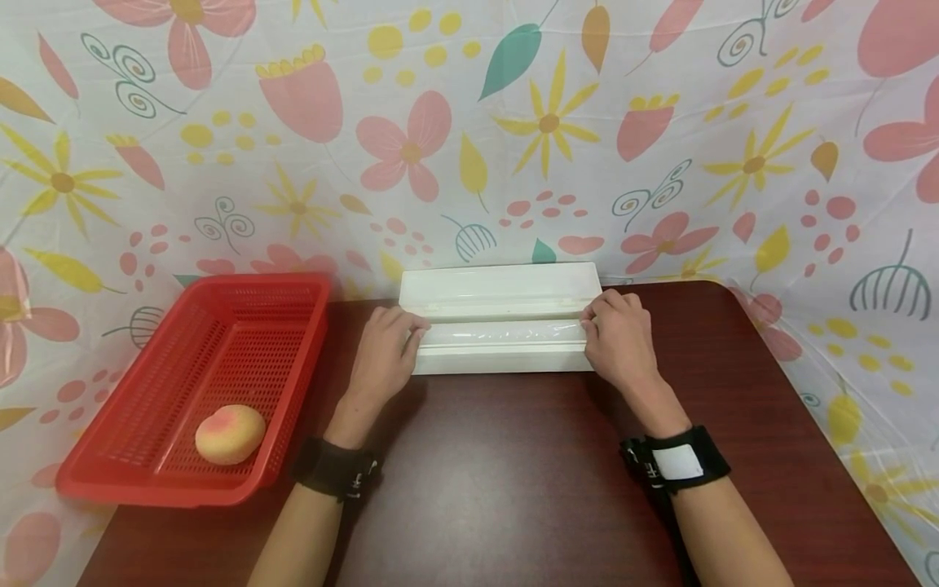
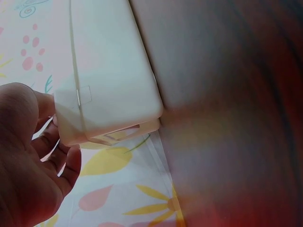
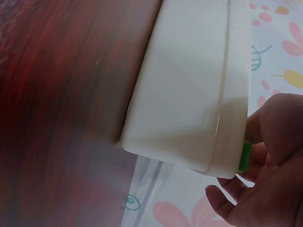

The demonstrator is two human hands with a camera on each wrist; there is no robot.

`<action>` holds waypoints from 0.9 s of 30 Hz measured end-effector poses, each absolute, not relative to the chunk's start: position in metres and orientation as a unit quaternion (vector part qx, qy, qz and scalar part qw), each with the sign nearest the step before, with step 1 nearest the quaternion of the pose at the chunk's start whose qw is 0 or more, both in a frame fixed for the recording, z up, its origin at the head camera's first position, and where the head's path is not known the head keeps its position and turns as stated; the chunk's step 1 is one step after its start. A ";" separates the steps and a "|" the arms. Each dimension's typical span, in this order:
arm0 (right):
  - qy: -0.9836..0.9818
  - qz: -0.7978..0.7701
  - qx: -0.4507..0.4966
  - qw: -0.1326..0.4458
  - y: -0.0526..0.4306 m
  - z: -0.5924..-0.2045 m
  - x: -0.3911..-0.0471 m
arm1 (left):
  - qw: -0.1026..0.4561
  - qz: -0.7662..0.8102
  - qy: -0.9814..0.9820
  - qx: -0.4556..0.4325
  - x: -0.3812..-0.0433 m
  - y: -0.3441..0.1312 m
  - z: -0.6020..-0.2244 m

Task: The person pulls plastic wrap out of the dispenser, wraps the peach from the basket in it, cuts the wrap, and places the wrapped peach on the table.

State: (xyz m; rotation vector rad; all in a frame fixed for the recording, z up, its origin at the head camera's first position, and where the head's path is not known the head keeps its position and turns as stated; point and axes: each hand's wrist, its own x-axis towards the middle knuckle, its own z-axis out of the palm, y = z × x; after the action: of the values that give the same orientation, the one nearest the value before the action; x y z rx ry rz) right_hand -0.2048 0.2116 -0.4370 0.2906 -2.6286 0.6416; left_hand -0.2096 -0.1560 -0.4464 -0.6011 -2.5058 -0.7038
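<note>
A long white plastic-wrap dispenser box (image 1: 506,360) lies at the table's far edge, its lid (image 1: 499,285) raised toward the backdrop. A shiny roll of plastic wrap (image 1: 502,332) stretches along the inside. My left hand (image 1: 381,355) pinches at the roll's left end, thumb and forefinger close together. At the opposite end, my right hand (image 1: 622,338) pinches likewise. Both wrist views show the box's front wall, with curled fingers at its end corners and the fingertips partly hidden. Beside the right fingers, a small green piece (image 3: 245,157) sticks out at the box's end.
To the left stands a red plastic basket (image 1: 293,391) with slotted walls, a yellow-pink peach (image 1: 230,434) in its near part. The dark wooden table (image 1: 484,481) ends at a flower-printed sheet (image 1: 455,98) that hangs behind and beside it.
</note>
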 end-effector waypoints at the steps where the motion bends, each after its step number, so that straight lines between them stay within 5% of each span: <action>1: -0.945 0.230 0.105 0.208 0.211 -0.437 -0.205 | 0.235 -0.256 -0.912 -0.220 -0.210 -0.157 -0.446; 27: -0.926 0.289 0.148 0.191 0.225 -0.432 -0.207 | 0.232 -0.267 -0.910 -0.218 -0.210 -0.162 -0.439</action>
State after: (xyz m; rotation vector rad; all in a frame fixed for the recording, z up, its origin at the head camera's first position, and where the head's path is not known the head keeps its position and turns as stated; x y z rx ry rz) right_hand -0.2066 0.2253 -0.4321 0.4148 -2.6017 0.8117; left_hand -0.2104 -0.1619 -0.4393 -0.5980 -2.5013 -0.7332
